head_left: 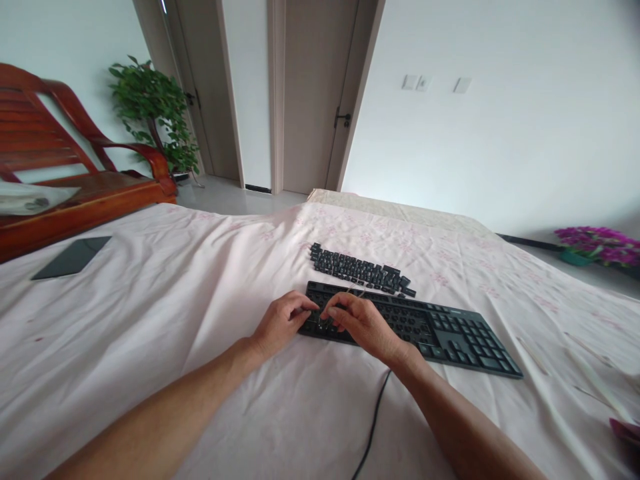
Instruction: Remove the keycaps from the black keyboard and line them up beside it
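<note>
Two hands on keyboard (415, 323), left end, on bed (150, 320). Left hand (283, 323): grip curled, fingertips pressed together at keyboard's left edge; pinched object, if any, too small to tell. Right hand (363, 323): grip half curled, fingers resting on key bed, apparently holding a thin wire tool. Loose keycaps (357, 269) in rows just beyond keyboard. Cable (373, 420) trailing toward viewer. Dark tablet (73, 257) well apart, far left.
</note>
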{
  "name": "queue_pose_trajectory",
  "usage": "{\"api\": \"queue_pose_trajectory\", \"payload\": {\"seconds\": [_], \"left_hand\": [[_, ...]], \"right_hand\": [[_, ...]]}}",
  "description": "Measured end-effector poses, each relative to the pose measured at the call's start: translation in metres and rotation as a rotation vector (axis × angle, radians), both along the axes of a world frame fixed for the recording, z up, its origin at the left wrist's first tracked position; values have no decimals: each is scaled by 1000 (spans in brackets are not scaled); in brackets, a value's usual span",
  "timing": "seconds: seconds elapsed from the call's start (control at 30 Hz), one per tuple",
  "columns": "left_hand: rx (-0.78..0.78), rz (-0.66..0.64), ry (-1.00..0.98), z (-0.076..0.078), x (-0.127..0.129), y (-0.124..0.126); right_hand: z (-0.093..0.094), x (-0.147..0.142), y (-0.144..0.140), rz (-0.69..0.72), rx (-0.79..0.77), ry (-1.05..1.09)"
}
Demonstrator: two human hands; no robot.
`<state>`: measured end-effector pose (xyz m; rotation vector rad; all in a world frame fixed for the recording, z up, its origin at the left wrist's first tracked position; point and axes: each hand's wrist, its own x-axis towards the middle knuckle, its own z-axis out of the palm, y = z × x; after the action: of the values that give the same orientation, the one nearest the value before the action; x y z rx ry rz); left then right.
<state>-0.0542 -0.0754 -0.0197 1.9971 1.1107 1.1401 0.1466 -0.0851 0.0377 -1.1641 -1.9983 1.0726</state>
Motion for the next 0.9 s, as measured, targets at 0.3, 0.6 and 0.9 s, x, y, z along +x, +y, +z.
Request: {"api": "queue_pose_trajectory", "payload": {"seconds": [0.3,0.6,0.9], "left_hand": [[3,-5,20,0,1,0],[5,-15,26,1,1,0],[8,-24,24,-2,1,2]], "right_hand": [[1,-8,-6,96,174,-61],[-14,-4,-2,-15,99,63],[-23,-12,1,-348,-7,162]]}}
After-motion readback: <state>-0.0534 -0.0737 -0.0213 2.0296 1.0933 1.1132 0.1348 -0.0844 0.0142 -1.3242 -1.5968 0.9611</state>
